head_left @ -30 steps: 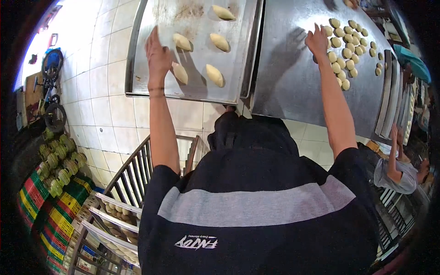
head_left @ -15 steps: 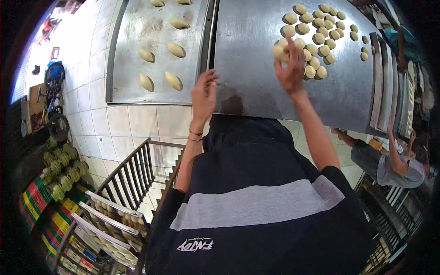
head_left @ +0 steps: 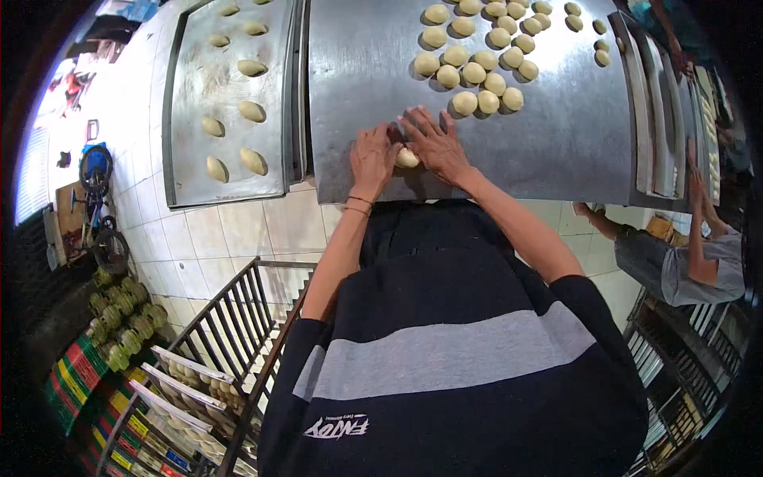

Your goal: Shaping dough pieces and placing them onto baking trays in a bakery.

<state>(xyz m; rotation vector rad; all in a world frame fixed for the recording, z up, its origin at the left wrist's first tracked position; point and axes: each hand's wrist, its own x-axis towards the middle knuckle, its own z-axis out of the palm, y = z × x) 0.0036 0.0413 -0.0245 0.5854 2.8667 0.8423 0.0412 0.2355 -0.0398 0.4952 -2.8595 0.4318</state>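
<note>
I'm cupping one dough piece (head_left: pixel 407 158) between my left hand (head_left: pixel 373 159) and right hand (head_left: pixel 435 147) — hands together, pressing it on the steel surface (head_left: pixel 556 135).

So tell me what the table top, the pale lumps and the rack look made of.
Table top: looks like brushed steel, grey with dull reflections. Lumps: seemingly soft raw dough, pale, matte and rounded; both hands press one. Rack: probably dark painted metal bars.
</note>
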